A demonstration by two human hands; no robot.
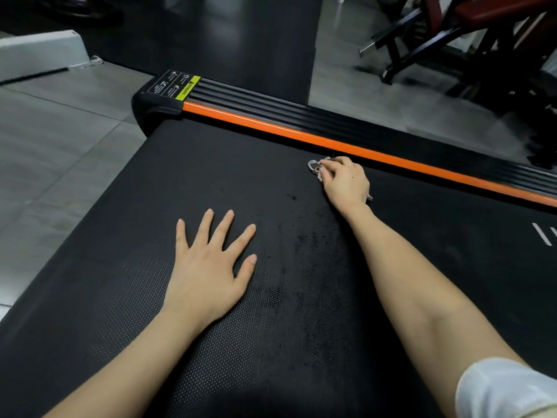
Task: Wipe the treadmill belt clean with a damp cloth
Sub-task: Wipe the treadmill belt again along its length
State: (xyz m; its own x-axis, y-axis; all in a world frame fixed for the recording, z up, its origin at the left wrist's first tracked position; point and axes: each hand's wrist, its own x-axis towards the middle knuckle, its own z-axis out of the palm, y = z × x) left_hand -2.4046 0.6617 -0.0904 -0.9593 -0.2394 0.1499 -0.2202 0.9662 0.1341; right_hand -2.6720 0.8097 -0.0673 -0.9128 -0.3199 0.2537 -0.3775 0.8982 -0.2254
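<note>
The black textured treadmill belt fills most of the view, with dark damp patches near its middle. My left hand lies flat on the belt, fingers spread and straight. My right hand is stretched out to the belt's far edge and holds a small crumpled pale cloth under its curled fingers, right beside the orange side rail. Most of the cloth is hidden beneath the hand; a bit of it shows at the wrist side too.
Beyond the orange rail runs a black ribbed foot rail with a yellow warning label. Grey tiled floor lies to the left. A dark weight bench frame stands at the back right, a white base at the back left.
</note>
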